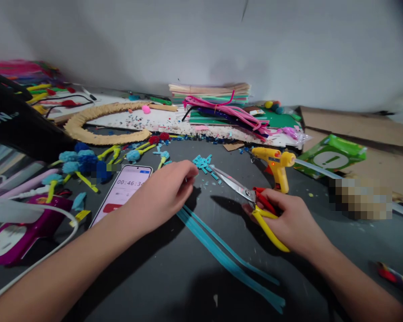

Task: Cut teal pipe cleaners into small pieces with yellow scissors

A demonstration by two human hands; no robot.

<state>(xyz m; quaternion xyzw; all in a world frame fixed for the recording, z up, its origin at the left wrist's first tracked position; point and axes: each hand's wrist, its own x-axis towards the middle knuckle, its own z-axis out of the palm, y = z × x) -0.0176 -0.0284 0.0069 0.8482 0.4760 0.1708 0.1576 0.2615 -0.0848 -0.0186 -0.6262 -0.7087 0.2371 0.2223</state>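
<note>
My right hand (285,219) grips a pair of scissors (238,190) with one red and one yellow handle. Their blades point up and left, tips at a small pile of cut light-blue pipe cleaner pieces (203,163). Beside that pile, my left hand (171,188) has its fingers curled together; what they hold, if anything, is hidden. Long light-blue pipe cleaners (221,252) lie on the dark table, their upper ends passing out of sight beneath the left hand. Left of that hand, partly covered by the forearm, is a phone (126,188) showing a timer.
A yellow glue gun (273,165) stands beyond my right hand, near a green box (332,154). Blue pompom flowers (82,161) and a purple power strip (20,232) are at left. Behind sit a tan curved band (83,127) and pink pipe cleaners (228,112).
</note>
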